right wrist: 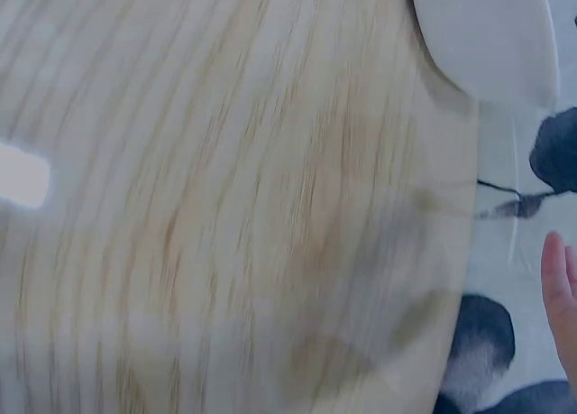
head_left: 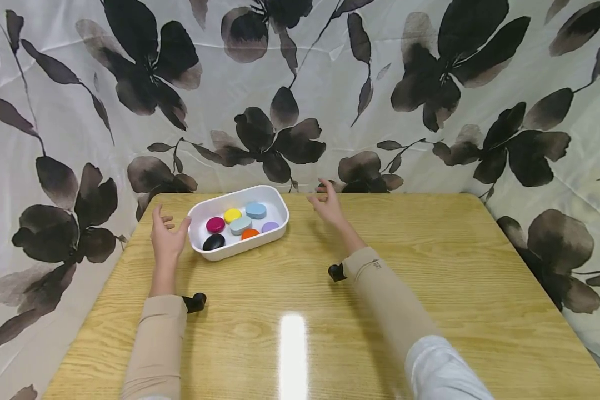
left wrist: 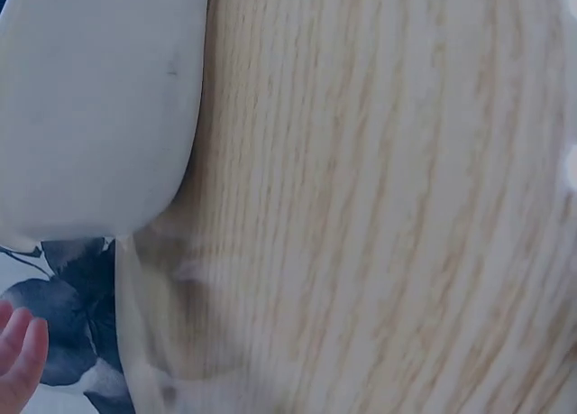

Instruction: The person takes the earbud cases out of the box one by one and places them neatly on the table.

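Note:
A white oblong tray stands near the table's far edge, slightly angled. Inside lie several smooth rounded pieces: a crimson one, a yellow one, a blue one, a pale grey-blue one, an orange one, a lilac one and a black one. My left hand is beside the tray's left end, thumb near the rim; whether it touches, I cannot tell. Apart from the tray's right end, my right hand hovers with loosely bent fingers, holding nothing.
The wooden table extends toward me and to the right, with a bright light reflection in front. A flower-printed cloth hangs behind the table and along its sides. Black wrist-worn devices jut inward from both sleeves.

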{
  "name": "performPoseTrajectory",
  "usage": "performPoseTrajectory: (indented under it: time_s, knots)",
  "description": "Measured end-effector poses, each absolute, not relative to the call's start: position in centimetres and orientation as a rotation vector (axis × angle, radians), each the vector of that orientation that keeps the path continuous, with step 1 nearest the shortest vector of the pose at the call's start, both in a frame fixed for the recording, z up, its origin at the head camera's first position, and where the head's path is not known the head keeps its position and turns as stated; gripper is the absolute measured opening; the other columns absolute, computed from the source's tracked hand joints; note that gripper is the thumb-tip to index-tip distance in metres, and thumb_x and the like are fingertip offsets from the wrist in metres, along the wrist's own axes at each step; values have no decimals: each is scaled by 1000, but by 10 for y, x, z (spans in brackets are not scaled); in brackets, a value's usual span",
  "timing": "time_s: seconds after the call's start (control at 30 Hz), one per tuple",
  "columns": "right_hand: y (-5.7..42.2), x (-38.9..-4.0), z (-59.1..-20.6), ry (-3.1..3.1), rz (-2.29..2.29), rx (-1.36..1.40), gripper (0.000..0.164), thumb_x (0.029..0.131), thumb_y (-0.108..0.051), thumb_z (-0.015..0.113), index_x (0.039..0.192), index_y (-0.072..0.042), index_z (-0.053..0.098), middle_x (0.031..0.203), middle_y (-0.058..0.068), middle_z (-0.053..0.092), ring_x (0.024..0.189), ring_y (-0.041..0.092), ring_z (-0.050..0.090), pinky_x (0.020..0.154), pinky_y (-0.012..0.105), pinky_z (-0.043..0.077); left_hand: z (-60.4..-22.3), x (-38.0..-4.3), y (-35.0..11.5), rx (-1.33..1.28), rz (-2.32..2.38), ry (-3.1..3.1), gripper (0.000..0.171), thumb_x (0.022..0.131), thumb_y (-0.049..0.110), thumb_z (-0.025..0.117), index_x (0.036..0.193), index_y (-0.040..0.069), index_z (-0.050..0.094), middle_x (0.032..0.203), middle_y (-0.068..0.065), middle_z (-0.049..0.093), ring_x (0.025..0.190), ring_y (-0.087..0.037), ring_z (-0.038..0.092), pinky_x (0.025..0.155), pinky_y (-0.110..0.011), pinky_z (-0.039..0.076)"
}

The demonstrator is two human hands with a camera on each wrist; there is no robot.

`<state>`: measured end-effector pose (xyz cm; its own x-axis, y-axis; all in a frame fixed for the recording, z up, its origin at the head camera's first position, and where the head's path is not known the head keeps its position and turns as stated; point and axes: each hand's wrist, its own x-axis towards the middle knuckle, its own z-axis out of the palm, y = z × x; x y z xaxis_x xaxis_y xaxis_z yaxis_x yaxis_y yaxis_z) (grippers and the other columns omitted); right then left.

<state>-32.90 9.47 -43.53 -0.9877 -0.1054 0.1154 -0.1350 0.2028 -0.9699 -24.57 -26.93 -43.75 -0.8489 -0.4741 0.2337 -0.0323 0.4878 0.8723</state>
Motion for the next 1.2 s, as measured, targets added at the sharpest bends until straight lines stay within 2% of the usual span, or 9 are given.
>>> performPoseTrajectory:
  time_s: [0.1,0.2,0.33,0.43,0.53,0.63,0.83,1.0,1.2]
  knots:
    - [80,-333,-437,-2398,2102,160,61,92,-14,52,144,-9,20,130,23,36,111,39,49,90,51,45,-440,-244,-271,462,-1401,-2276,73,85,28,64,143,15,22,119,-24,51,97,-34,55,76,-28,47]
    - [67,-333,-437,-2377,2217,92,59,93,-13,52,143,-10,21,129,23,37,112,39,47,92,51,44,-442,-243,-274,523,-1464,-2282,73,85,30,63,143,16,22,115,-23,53,76,-19,60,61,-17,49]
    - [54,-329,-432,-2389,2307,48,56,94,-14,49,144,-11,23,132,23,37,113,35,48,91,46,46,-445,-242,-277,582,-1612,-2243,72,85,28,64,142,14,23,112,-22,54,58,-3,57,57,-20,54]
    - [50,-336,-445,-2400,2309,107,54,95,-21,49,143,-14,26,131,19,42,107,28,54,81,38,52,-445,-243,-277,619,-1736,-2192,71,85,26,64,142,13,24,111,-20,54,59,-3,59,62,-24,55]
    - [44,-349,-463,-2432,2291,135,52,95,-26,48,142,-17,29,129,15,47,102,24,58,78,35,53,-442,-243,-277,658,-1843,-2148,70,85,24,64,142,12,25,104,-14,54,61,-6,60,65,-26,56]
    - [37,-351,-464,-2465,2293,141,51,97,-23,44,144,-15,26,131,17,48,107,29,56,87,40,50,-438,-243,-276,677,-1946,-2129,69,85,22,63,142,10,26,93,-5,55,62,-7,60,65,-25,56]
    - [32,-319,-422,-2543,2311,121,51,98,-14,40,144,-4,22,134,28,40,120,39,43,100,46,38,-434,-239,-275,704,-2022,-2148,63,86,19,62,139,2,33,77,3,55,59,-6,57,60,-21,54]
    - [34,-323,-429,-2592,2257,110,51,97,-20,42,144,-6,26,131,25,45,116,34,49,95,41,44,-435,-237,-277,704,-2091,-2117,58,87,17,61,138,0,36,77,3,56,56,-6,56,54,-19,52]
    - [36,-328,-436,-2584,2311,34,52,97,-21,44,142,-2,27,132,21,44,113,34,50,90,38,46,-436,-234,-281,668,-2183,-2128,59,88,14,60,139,0,33,79,2,57,57,-6,57,58,-20,53]
